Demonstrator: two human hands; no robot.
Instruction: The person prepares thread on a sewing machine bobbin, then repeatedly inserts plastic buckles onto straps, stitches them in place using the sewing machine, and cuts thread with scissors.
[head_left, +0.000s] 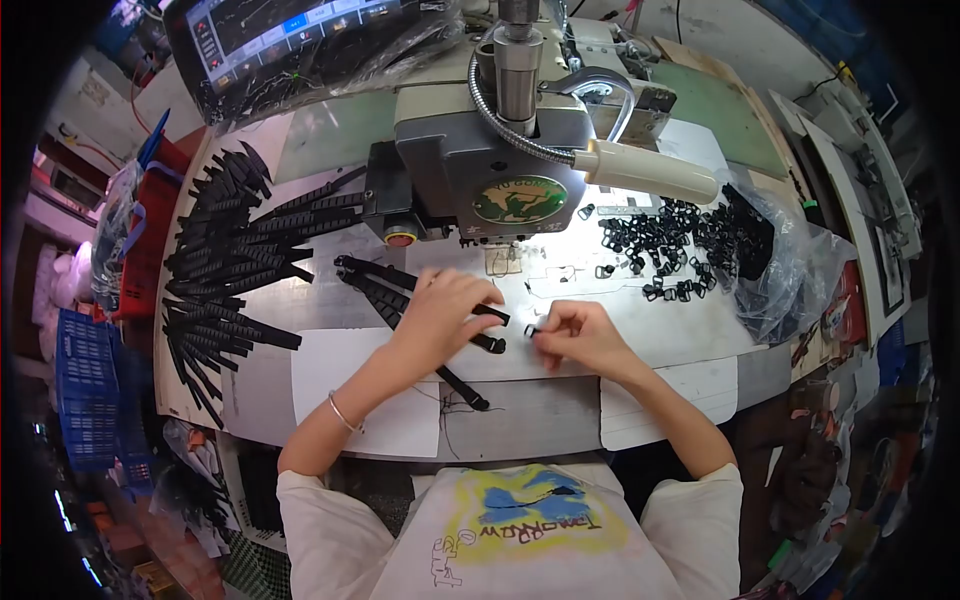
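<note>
My left hand (451, 308) is closed on a black strap (493, 315), whose end sticks out to the right of the fingers. Between the thumb and fingers of my right hand (576, 337) is a small black buckle (532, 331), a short gap away from that strap end. More black straps (378, 299) with buckles lie under and beside my left hand, one reaching down to the table's front part. Above both hands stands the sewing machine head (480, 160). A pile of loose black buckles (655, 240) lies to the right.
Many black straps (225, 250) are heaped at the left of the table. White sheets (365, 390) lie along the front edge. Plastic wrap (800, 270) covers dark material at the right. A screen (290, 45) stands at the back left, and blue baskets (88, 390) are beyond the left edge.
</note>
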